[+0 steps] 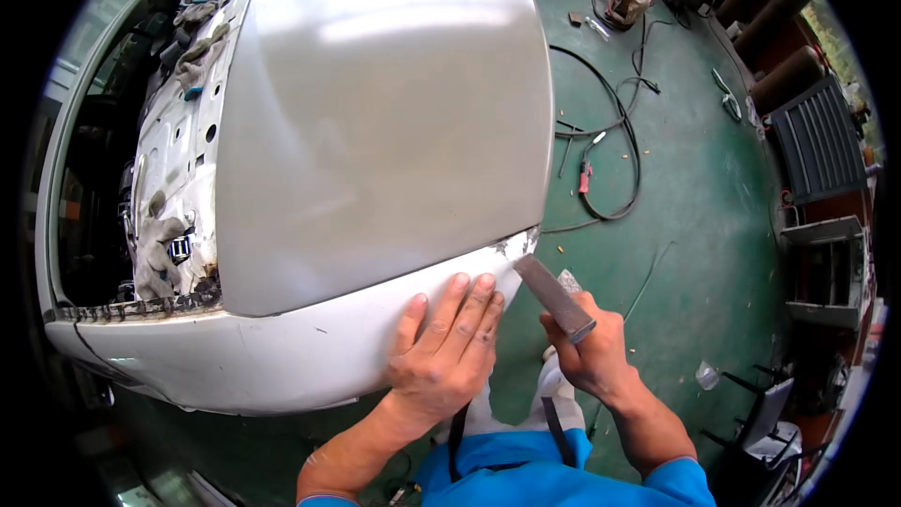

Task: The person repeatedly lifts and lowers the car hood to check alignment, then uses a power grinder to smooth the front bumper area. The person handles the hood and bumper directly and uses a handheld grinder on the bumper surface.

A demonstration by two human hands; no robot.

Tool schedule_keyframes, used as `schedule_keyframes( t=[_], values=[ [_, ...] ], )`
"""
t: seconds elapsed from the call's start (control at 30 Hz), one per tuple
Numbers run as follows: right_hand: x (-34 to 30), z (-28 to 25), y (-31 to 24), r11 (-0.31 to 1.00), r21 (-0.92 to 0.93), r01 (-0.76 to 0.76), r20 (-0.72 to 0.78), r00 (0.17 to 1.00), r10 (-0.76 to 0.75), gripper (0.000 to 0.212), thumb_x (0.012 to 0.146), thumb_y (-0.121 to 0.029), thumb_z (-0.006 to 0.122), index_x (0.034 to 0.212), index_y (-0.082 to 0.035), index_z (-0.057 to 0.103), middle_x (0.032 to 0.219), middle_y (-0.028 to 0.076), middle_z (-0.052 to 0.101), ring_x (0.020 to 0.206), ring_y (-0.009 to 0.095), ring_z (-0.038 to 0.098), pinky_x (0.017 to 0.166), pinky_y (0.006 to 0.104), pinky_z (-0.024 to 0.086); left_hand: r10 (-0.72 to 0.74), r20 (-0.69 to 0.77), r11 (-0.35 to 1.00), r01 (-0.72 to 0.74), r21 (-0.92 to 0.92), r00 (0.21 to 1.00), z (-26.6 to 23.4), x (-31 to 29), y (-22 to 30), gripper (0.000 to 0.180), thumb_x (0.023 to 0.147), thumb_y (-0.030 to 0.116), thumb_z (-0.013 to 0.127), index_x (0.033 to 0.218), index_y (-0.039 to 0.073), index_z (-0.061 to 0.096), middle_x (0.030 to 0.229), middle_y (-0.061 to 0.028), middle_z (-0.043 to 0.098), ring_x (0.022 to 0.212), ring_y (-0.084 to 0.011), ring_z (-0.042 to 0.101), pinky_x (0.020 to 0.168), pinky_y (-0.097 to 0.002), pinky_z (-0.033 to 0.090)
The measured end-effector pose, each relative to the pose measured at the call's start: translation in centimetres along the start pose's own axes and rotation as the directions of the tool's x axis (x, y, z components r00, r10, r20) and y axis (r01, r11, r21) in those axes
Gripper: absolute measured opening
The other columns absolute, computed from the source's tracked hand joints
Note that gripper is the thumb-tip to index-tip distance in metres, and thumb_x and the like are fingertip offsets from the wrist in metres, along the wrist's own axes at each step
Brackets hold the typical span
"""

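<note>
A car body in front of me has a large grey panel (pixel 394 131) with a white fender-like panel (pixel 310 338) along its near side. My left hand (pixel 446 343) lies flat on the white panel, fingers stretched out and spread. At that panel's right end is a bare, scuffed corner (pixel 514 246). My right hand (pixel 591 343) is closed round a flat grey-brown bar-shaped tool (pixel 554 296), whose far end is beside the corner; I cannot tell whether it touches. A pale, crinkled piece (pixel 569 282) shows behind the tool by my fingers.
Work gloves (pixel 158 249) lie in the open bay at left. On the green floor are a looped black cable (pixel 638 164), a welding torch (pixel 585 176) and a red container (pixel 629 0). Gas cylinders (pixel 788 75) and a dark slatted panel (pixel 818 139) stand along the right.
</note>
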State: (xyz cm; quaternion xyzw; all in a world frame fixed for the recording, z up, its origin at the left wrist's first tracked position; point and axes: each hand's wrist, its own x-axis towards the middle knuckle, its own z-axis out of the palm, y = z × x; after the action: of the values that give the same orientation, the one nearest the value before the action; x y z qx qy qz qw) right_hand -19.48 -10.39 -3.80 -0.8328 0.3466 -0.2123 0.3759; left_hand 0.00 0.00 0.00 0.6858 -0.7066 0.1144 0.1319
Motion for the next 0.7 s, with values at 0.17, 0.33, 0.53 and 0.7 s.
schedule_keyframes(
  t=[0.17, 0.33, 0.53, 0.7],
  values=[
    [-0.8, -1.4, -1.1, 0.958, 0.201, -0.203, -0.031, 0.976, 0.214, 0.014, 0.091, -0.003, 0.065, 0.104, 0.001, 0.062, 0.071, 0.01, 0.062, 0.062, 0.019, 0.062, 0.058, 0.033, 0.05, -0.073, -0.025, 0.997, 0.072, -0.033, 0.997, 1.1, 2.1, 1.2, 0.042, 0.087, 0.023, 0.061, 0.125, 0.007, 0.069, 0.139, -0.01, 0.06, 0.134, -0.0245, 0.052, 0.118, -0.0475, 0.024],
    [-0.4, -2.4, -4.5, 0.968, 0.172, -0.18, -0.091, 0.976, 0.197, 0.018, 0.089, -0.002, 0.066, 0.106, 0.002, 0.061, 0.079, 0.011, 0.063, 0.061, 0.02, 0.062, 0.06, 0.0314, 0.051, -0.038, 0.006, 0.996, 0.038, -0.082, 0.999, 0.4, 1.2, 0.2, 0.041, 0.086, 0.021, 0.062, 0.124, 0.005, 0.069, 0.138, -0.0109, 0.061, 0.133, -0.0242, 0.053, 0.117, -0.0476, 0.026],
    [0.5, -1.1, -4.0, 0.997, -0.016, 0.071, -0.047, 0.996, -0.072, 0.025, 0.082, -0.001, 0.068, 0.106, 0.001, 0.063, 0.086, 0.015, 0.065, 0.062, 0.029, 0.065, 0.055, 0.0348, 0.051, 0.007, -0.002, 0.997, -0.008, -0.083, 1.0, -0.7, -1.3, -1.1, 0.038, 0.085, 0.015, 0.064, 0.122, 0.007, 0.071, 0.133, -0.0083, 0.065, 0.129, -0.023, 0.057, 0.117, -0.0458, 0.026],
    [1.1, -1.2, -5.0, 0.991, -0.042, 0.13, -0.091, 0.987, -0.133, 0.017, 0.082, 0.004, 0.065, 0.099, 0.001, 0.066, 0.086, 0.015, 0.064, 0.066, 0.03, 0.064, 0.058, 0.0353, 0.05, -0.001, -0.048, 0.997, -0.003, -0.073, 0.999, -0.2, -1.4, -1.1, 0.035, 0.087, 0.016, 0.064, 0.12, 0.007, 0.072, 0.132, -0.0072, 0.065, 0.129, -0.0222, 0.057, 0.118, -0.0455, 0.026]
  ],
)
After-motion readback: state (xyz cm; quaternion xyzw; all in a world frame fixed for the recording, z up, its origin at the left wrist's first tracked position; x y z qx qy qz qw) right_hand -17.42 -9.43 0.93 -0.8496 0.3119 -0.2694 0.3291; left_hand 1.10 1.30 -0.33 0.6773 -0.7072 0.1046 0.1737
